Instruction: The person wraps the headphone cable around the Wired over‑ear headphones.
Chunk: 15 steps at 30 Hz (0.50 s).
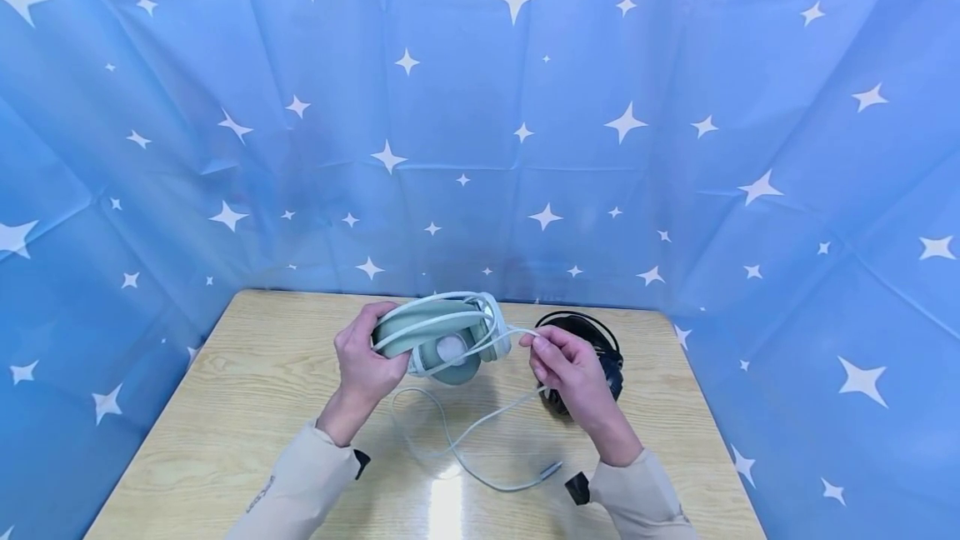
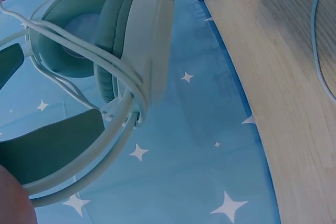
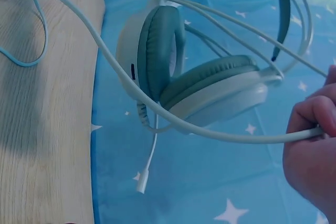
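My left hand point(image 1: 369, 354) grips the headband of a pale green headset point(image 1: 431, 325), holding it above the table. In the right wrist view its two padded ear cups point(image 3: 157, 51) sit close together, and a thin microphone boom point(image 3: 149, 163) hangs below them. The white cable point(image 2: 79, 43) is looped around the ear cups and band. My right hand point(image 1: 570, 369) pinches the cable just right of the headset. From that hand the rest of the cable point(image 1: 480, 423) trails in a loose loop on the table, its plug end point(image 1: 551, 470) near the front.
Black headphones point(image 1: 611, 361) lie on the wooden table point(image 1: 247, 423) at the right, partly hidden behind my right hand. A blue curtain point(image 1: 465, 107) with white stars surrounds the table's back and sides.
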Motion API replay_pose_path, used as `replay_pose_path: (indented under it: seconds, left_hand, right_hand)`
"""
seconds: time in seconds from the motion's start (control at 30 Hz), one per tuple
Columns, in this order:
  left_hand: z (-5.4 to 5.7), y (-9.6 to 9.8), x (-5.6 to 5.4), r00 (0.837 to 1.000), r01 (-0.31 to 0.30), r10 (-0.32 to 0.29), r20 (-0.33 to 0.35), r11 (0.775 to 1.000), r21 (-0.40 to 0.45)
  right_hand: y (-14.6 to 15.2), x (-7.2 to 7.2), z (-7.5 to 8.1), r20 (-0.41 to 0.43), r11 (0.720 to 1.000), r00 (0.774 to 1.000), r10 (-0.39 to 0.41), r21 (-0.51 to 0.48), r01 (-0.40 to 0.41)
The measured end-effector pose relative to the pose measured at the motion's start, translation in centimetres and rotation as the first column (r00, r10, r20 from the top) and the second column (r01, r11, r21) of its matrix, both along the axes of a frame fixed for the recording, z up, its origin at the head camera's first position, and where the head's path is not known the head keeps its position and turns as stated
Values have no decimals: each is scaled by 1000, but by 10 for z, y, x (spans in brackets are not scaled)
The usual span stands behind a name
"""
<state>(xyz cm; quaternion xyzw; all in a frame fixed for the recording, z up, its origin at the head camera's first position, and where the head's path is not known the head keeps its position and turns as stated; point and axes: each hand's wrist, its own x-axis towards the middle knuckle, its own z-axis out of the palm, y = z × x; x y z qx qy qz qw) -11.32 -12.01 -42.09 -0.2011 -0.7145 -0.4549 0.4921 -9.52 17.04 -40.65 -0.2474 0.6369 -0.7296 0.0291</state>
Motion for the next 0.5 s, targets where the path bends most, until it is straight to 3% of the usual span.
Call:
replay_pose_path:
  seconds: [0.23,0.5]
  left_hand:
    - [0,-5,2,999,39,-39,32,999,-6]
    - [0,-10,1,997,77,-76,19,996,-34]
  right_hand:
    - [1,-4,-1,-3,989,996,88,-122,-88]
    - [0,-7,0,-6,981,994,108,-161,-107]
